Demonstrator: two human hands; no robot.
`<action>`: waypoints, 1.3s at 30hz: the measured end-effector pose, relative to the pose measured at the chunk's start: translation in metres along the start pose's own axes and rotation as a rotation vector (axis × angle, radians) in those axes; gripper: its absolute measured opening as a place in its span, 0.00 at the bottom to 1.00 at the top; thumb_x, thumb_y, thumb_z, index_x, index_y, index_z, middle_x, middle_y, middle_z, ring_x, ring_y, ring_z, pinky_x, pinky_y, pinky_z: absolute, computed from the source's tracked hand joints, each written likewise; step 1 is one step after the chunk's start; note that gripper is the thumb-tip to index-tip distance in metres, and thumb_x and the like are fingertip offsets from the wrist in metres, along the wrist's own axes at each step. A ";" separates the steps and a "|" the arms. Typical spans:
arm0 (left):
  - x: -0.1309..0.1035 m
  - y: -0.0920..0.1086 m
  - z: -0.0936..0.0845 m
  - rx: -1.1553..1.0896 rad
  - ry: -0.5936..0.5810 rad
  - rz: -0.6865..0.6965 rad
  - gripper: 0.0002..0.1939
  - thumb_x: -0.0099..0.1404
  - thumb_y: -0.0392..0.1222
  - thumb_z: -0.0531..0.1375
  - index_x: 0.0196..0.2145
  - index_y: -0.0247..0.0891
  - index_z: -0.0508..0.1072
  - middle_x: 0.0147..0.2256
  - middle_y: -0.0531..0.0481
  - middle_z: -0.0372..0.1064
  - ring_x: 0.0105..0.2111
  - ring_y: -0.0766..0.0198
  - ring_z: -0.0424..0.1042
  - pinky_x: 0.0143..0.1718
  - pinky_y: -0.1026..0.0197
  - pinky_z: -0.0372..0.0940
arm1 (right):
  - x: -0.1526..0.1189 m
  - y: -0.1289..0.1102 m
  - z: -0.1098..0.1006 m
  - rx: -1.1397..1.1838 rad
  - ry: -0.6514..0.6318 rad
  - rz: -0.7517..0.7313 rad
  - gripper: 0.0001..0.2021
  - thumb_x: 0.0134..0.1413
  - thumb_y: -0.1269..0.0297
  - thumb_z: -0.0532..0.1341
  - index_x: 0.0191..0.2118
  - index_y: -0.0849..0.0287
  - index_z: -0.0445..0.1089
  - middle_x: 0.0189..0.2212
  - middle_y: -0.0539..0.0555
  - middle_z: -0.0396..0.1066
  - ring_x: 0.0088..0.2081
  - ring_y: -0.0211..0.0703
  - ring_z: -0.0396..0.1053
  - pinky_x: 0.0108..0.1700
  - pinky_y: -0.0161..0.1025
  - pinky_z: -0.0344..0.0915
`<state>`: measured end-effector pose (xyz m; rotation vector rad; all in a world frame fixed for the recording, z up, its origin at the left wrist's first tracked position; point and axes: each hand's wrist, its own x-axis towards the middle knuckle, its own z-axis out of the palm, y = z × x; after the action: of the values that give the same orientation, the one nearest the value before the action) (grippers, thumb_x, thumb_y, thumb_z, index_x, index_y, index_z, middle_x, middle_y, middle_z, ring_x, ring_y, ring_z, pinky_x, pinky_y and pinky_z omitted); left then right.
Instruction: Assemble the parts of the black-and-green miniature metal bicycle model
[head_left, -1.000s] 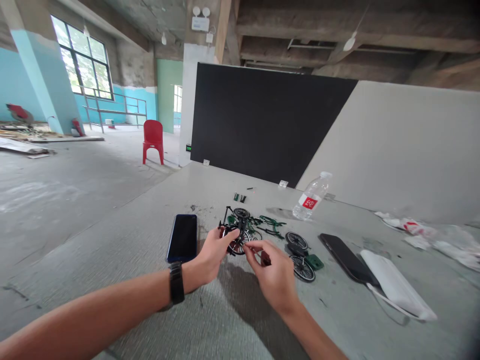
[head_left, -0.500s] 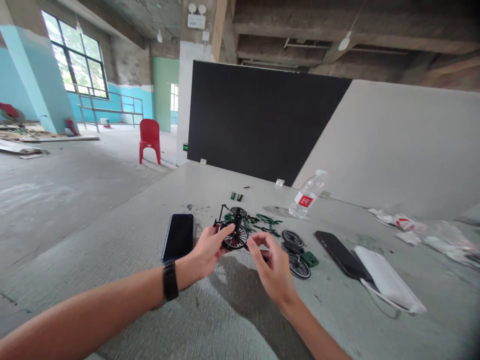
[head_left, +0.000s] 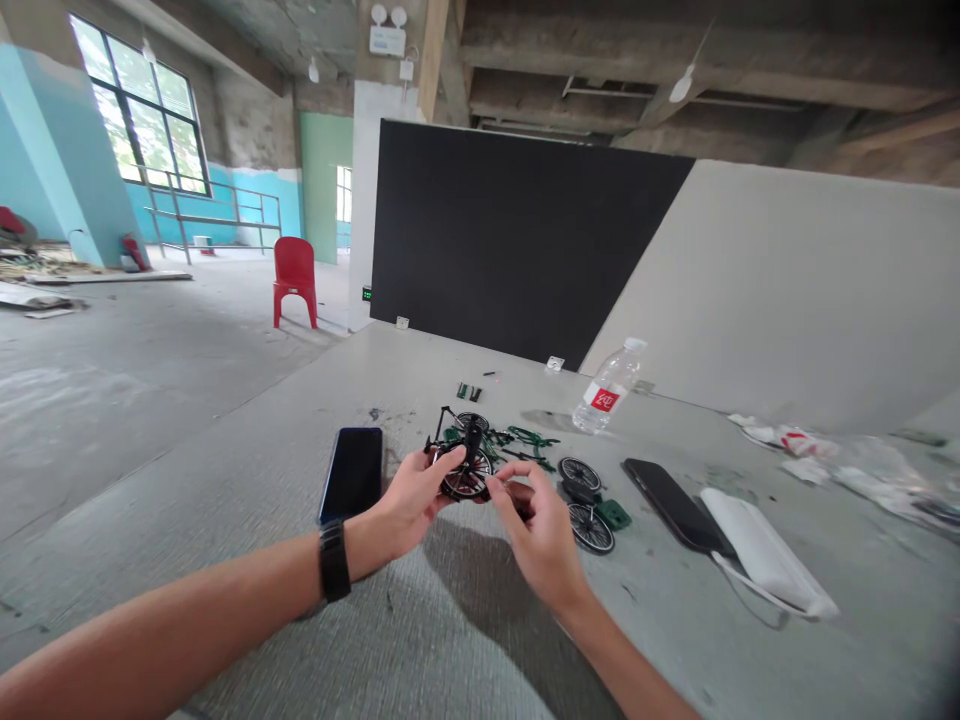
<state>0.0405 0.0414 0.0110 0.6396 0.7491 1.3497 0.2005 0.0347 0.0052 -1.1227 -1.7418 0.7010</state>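
My left hand (head_left: 412,500) is closed around a small black model bicycle (head_left: 468,478), its thumb over the spoked wheel. The bicycle is tilted above the table, its thin black frame rising on the far side. At the wheel's right edge, my right hand (head_left: 538,535) pinches with thumb and forefinger; whatever sits between the tips is too small to make out. Green frame pieces (head_left: 531,438) lie just beyond the hands. To the right of my right hand rest two loose spoked wheels (head_left: 580,473) with black parts and a green piece (head_left: 616,515) beside them.
A dark phone (head_left: 351,475) lies left of my hands. On the right are a black phone (head_left: 671,505), a white power bank (head_left: 765,550) with a cable, and crumpled plastic wrapping (head_left: 862,475). A water bottle (head_left: 609,388) stands near the black partition (head_left: 517,240).
The fingertips of my right hand have come slightly closer to the wheel's edge. My left hand keeps its hold on the model bicycle. The whole view has shifted slightly.
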 end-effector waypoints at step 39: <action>0.004 0.002 -0.004 -0.018 0.050 -0.034 0.14 0.53 0.46 0.70 0.28 0.35 0.72 0.30 0.49 0.72 0.30 0.64 0.71 0.35 0.59 0.68 | -0.003 0.008 -0.005 -0.518 0.082 -0.532 0.09 0.67 0.62 0.55 0.46 0.56 0.70 0.30 0.49 0.79 0.27 0.39 0.77 0.28 0.32 0.67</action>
<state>0.0364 0.0454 0.0095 0.5782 0.7843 1.3443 0.2087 0.0355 0.0000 -0.9253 -2.0870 -0.1294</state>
